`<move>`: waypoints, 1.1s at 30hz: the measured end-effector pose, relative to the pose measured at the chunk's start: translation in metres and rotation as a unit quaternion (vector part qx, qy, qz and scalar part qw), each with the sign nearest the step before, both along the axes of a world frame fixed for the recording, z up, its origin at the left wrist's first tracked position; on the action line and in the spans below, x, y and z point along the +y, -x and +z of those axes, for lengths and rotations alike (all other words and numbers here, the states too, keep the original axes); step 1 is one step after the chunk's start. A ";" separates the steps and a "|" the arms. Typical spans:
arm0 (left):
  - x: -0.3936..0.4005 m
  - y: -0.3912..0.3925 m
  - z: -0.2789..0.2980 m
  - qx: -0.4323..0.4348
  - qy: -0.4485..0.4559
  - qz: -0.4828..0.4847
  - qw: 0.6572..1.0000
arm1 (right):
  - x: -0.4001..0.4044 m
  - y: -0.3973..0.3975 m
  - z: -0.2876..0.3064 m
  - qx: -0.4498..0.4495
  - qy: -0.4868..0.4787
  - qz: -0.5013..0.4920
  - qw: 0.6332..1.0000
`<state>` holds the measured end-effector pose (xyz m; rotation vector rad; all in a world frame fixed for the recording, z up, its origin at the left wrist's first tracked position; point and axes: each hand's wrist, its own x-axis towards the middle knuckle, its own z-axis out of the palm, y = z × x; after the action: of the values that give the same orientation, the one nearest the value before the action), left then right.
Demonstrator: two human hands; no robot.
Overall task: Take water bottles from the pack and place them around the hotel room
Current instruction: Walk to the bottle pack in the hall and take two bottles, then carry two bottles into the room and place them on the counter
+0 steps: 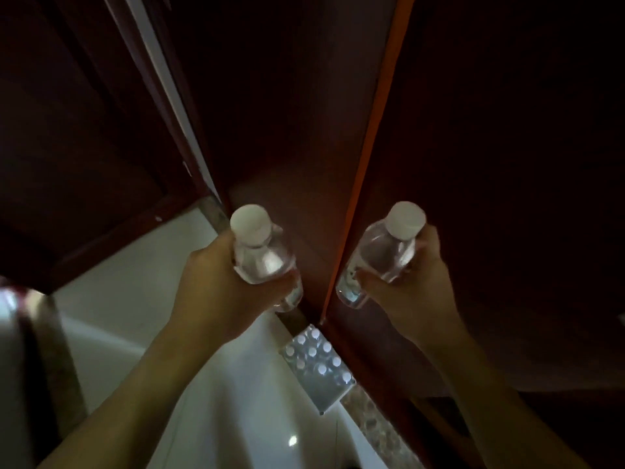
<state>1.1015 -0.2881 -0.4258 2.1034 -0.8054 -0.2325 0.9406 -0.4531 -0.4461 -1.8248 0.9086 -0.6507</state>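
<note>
Hands clamped — left hand [216, 286] grips one bottle [260, 255], right hand [416, 282] another bottle [382, 255].

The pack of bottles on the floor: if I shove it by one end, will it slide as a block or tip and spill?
The pack would probably slide as one block: it sits low and wide on pale, glossy floor. It looks heavy for its size, since many white caps show. Whether wrap still binds the bottles cannot be told, so loose ones might topple.
</note>
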 end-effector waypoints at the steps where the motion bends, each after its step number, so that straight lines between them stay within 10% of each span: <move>1: 0.002 0.002 0.034 -0.002 0.017 -0.005 1.000 | -0.002 0.003 0.033 -0.018 0.004 0.004 1.000; 15: 0.016 0.055 0.340 0.014 0.290 -0.090 0.953 | 0.024 0.044 0.367 -0.164 0.133 0.044 0.977; 33: 0.000 0.156 0.395 0.068 0.249 -0.405 0.877 | 0.138 0.215 0.419 -0.080 0.193 -0.230 0.951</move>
<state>0.9459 -0.2877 -0.0305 1.1638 -1.4511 -0.5412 0.7254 -0.3156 -0.0271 -1.8671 1.1692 -1.3283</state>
